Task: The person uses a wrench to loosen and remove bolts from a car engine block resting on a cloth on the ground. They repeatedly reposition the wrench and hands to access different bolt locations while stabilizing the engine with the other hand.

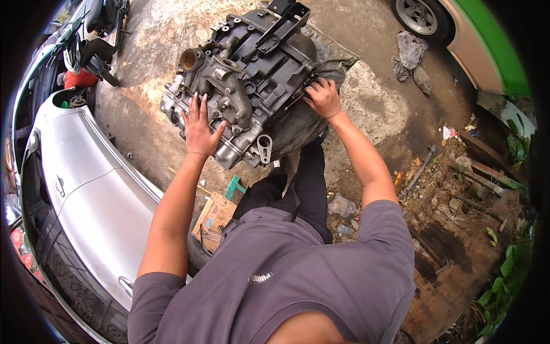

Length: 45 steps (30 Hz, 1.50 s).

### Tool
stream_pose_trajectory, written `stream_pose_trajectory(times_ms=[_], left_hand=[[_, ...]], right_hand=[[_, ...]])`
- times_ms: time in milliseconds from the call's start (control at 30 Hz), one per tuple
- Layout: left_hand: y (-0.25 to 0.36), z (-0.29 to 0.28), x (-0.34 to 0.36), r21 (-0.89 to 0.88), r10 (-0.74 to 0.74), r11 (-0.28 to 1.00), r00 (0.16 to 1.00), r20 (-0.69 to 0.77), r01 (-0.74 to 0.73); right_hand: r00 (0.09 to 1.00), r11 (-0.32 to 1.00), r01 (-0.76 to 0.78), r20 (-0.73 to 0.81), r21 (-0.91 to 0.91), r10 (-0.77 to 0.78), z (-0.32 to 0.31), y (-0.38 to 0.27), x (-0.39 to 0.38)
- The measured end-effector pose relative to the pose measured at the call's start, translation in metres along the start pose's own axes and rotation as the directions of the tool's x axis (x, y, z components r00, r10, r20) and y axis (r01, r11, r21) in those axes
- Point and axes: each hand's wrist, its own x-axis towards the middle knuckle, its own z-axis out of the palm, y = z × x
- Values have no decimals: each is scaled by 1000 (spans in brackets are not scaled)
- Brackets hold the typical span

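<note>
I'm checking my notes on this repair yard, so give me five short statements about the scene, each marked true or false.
1. The left hand has its fingers spread over the engine. True.
2. The car beside the left arm is bright green. False: it is silver.
3. The right hand is at the engine's right edge. True.
4. The shirt has long sleeves. False: the sleeves are short and the forearms bare.
5. An alloy wheel shows at the upper right. True.

The engine [260, 80] is dull, rough metal, the car [97, 195] smooth and glossy, the shirt [309, 246] matt cloth.
</note>
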Motion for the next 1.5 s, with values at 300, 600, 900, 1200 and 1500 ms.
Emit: stream_pose_trajectory(times_ms=[300,600,900,1200,1500], left_hand=[[-1,1,-2,-2,-5,1000,1000,-12,5],[-2,2,-3,-8,-29,1000,1000,-2,29],[-2,2,-4,1,-36,999,999,-15,36],[-2,5,-2,29,-30,999,1000,7,30],[-2,6,-1,4,2,1000,1000,-22,-2]], right_hand=[[863,865,499,127,-54,-489,-38,-28,49],[770,822,549,292,149,-567,-44,-89,21],[417,162,-745,263,648,870,-5,-92,-82],[232,-797,-147,803,586,549,57,-118,-122],[210,-854,-106,851,509,481,98,-143,-86]])
